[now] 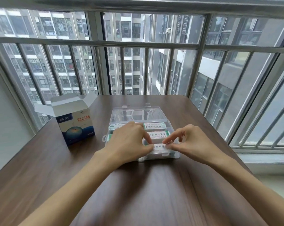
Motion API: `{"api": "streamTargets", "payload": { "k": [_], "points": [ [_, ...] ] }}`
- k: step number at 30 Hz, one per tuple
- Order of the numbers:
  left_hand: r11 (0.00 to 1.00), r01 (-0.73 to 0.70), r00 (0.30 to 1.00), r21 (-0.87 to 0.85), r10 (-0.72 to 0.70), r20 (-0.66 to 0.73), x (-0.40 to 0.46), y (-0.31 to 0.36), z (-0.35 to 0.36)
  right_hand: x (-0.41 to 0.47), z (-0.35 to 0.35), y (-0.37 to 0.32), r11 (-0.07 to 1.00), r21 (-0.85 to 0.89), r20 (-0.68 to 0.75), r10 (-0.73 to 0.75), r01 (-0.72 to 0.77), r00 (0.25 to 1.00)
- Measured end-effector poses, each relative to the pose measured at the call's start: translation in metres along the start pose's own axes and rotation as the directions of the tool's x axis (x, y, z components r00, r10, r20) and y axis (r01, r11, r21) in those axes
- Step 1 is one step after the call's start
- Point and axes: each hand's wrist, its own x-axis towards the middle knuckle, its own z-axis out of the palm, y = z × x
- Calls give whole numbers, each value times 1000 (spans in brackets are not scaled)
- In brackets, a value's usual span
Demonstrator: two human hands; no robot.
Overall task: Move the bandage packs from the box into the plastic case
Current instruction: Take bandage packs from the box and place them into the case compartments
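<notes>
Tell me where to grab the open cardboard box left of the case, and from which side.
Grip the bandage box around its upright side walls at mid-height, coming from the near right, probably with the left hand, which is closest. It stands upright and its open top flaps look too flimsy to hold.

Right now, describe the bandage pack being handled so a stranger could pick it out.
On the brown table lies an open clear case, right of the box. The pack sits in the case's nearest slot, at the right. Unlike the packs behind it, both hands' fingers pinch it.
</notes>
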Motion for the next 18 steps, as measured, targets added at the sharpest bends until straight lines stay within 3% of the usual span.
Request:
{"api": "streamTargets", "payload": {
  "k": [4,7,9,14,18],
  "points": [
    [997,76,994,-4,-75,77,4,1,-5,10,-10,-9,972,-223,38,83,-72,996],
    [993,110,981,-31,-104,164,9,1,-9,21,-18,-19,924,-368,179,176,-100,968],
    [990,129,969,-51,-115,219,12,1,-11,25,-19,-22,912,-396,246,219,-108,944],
    [987,144,964,-70,-125,234,14,0,-13,28,-17,-22,894,-431,238,244,-123,940],
    [977,139,971,-162,-102,218,9,-4,-28,33,-32,-28,930,-335,265,246,-151,932]
  ]
}}
